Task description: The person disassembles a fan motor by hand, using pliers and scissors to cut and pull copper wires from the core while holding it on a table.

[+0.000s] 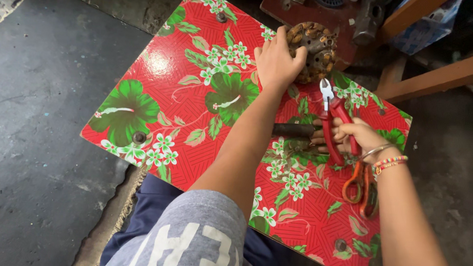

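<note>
The person's left hand (276,61) is clenched over the near edge of a round motor stator (311,51), a brown ring of copper windings that sits at the far edge of the red flowered tabletop (194,108), its flat face turned up toward the camera. The right hand (356,137) is closed around the handles of red-handled cutting pliers (333,120); its fingers (324,137) wrap the grips near a dark cylindrical bar (294,131) that lies on the tabletop, though whether they also hold that bar cannot be told. The pliers' long axis runs nearly straight away from the person, leaning slightly left, with the bare metal tips pointing up at the stator and standing just beside its lower rim (the tips look slightly parted). A pair of orange-handled scissors (360,190) lies under the right wrist, which wears bead bracelets (388,164). As a judgement, the main risk is the closeness of the cutting tips to the left hand's thumb side: a slip of the pliers off a stiff wire could drive them into those fingers. The stator also sits near the tabletop's edge, so a hard pull could tip it off, and the scissors beneath the wrist could be knocked or snagged.
</note>
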